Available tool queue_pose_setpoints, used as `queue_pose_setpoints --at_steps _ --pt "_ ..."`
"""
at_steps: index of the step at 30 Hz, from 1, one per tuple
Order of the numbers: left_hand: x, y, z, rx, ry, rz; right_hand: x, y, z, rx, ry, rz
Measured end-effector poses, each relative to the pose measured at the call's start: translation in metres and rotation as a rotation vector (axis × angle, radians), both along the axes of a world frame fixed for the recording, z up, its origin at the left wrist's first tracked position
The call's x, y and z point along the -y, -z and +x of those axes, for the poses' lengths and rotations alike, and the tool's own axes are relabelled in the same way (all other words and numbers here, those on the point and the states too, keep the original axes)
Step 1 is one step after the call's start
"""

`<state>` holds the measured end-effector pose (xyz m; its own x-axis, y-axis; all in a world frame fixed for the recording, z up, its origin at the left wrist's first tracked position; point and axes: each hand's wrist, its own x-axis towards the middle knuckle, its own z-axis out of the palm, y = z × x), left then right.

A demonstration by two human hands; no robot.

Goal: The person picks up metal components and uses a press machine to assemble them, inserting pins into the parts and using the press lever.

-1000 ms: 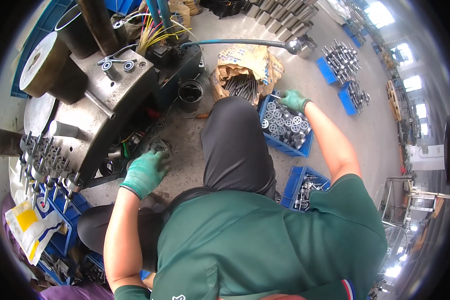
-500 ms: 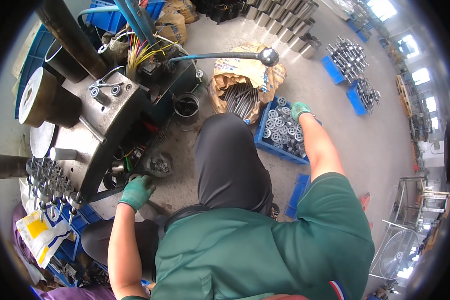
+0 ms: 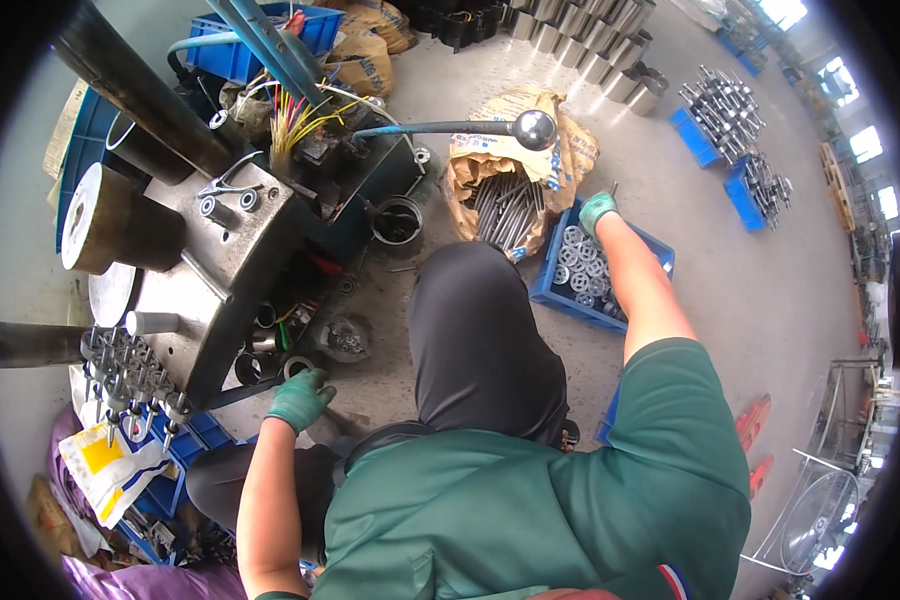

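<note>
My left hand [image 3: 301, 401], in a green glove, is closed at the lower left, its fingertips on a thick metal ring [image 3: 296, 367] beside the steel press table [image 3: 195, 300]. To the right, my gloved right hand [image 3: 597, 213] is over the far edge of a blue crate [image 3: 582, 307]. Its fingers are curled, and the end of a short metal rod [image 3: 614, 187] sticks out past them. Round metal wheels with holes [image 3: 583, 262] fill the left part of the crate. My forearm hides some of them.
A torn paper sack [image 3: 470, 165] of metal rods [image 3: 508, 212] stands beyond my knee. Above it reaches a lever with a ball knob [image 3: 535, 130]. Assembled parts [image 3: 130, 375] stand at the table's near corner. A clear bag of small parts [image 3: 344, 338] lies on the floor.
The view has shifted, so the scene sits further right. My right hand has moved to the crate's far edge, and the rod end now shows. My left hand stays by the press table.
</note>
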<state>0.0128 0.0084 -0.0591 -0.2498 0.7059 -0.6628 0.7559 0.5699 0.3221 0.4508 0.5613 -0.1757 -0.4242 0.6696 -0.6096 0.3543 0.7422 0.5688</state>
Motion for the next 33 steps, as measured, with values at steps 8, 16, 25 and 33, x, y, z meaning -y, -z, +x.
queue_pose_setpoints --at_steps 8,16,25,33 --pt "0.002 -0.003 0.003 0.004 -0.019 -0.032 -0.013 0.008 -0.001 -0.175 0.380 -0.065" --pt "0.013 0.014 -0.003 -0.005 0.033 0.027 -0.003 0.027 0.013 -0.225 0.468 0.147" --pt "0.029 0.011 -0.005 -0.021 0.065 0.005 0.079 -0.070 -0.016 -0.587 0.887 0.111" --pt "0.015 0.030 -0.005 0.005 0.117 0.145 0.056 -0.040 0.032 -0.467 0.715 0.056"
